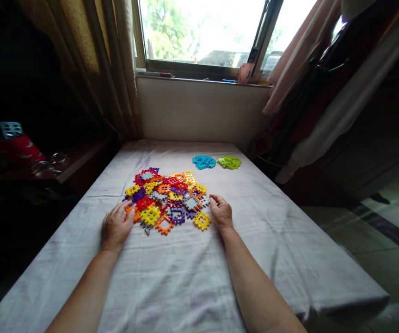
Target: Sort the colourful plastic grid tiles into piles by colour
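A mixed pile of plastic interlocking building pieces (163, 188) in red, yellow, orange, purple and grey lies on the cloth between my hands. My left hand (116, 225) rests at the pile's left edge, fingers stretched out and thumb apart, touching an orange piece (136, 214). At the right edge is my right hand (222, 212), its fingers curled in beside a light grey piece (205, 200); whether they grip anything is hidden. A yellow window-like piece (202, 221) lies just left of that hand. Farther back sit a blue heap (204, 162) and a lime green heap (230, 162) of similar pieces.
A pale cloth covers the table (174, 286), which meets the wall below a window. Curtains (91, 60) hang at left and clothes (299, 69) at right. Eyeglasses (52, 163) and a red container (21, 150) stand on a dark side surface. A pink cup (245, 72) is on the sill.
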Motion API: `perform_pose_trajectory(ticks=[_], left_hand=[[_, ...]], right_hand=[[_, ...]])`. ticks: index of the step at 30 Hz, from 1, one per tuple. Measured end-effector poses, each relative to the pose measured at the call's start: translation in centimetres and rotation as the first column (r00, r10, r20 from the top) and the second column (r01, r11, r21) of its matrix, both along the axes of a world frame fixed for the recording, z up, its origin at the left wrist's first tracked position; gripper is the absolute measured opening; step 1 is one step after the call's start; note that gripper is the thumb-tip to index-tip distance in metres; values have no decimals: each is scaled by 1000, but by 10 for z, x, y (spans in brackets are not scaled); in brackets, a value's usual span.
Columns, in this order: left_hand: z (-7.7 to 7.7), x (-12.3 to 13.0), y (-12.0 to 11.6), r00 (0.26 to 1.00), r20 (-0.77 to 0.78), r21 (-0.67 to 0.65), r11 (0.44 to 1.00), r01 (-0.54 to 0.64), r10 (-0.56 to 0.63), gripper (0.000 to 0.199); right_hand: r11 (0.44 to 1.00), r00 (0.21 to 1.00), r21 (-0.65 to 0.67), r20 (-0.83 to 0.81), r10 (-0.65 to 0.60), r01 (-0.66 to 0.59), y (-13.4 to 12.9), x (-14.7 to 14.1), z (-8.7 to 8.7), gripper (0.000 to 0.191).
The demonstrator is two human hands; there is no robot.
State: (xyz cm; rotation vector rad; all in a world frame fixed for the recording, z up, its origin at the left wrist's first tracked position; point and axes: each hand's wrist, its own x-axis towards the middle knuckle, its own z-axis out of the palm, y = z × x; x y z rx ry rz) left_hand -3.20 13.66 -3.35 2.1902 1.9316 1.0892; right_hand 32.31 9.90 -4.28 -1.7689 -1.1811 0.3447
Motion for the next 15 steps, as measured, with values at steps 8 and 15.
perform_pose_trajectory(ticks=[8,15], left_hand=[[-6,3,4,997,-2,-84,994,75,-75,42],[5,5,-3,994,38,-80,991,104,-102,39]], right_hand=[[988,979,-102,151,134,-119,-8,-3,11,27],[981,966,-120,190,173,-152,-11,-6,14,25]])
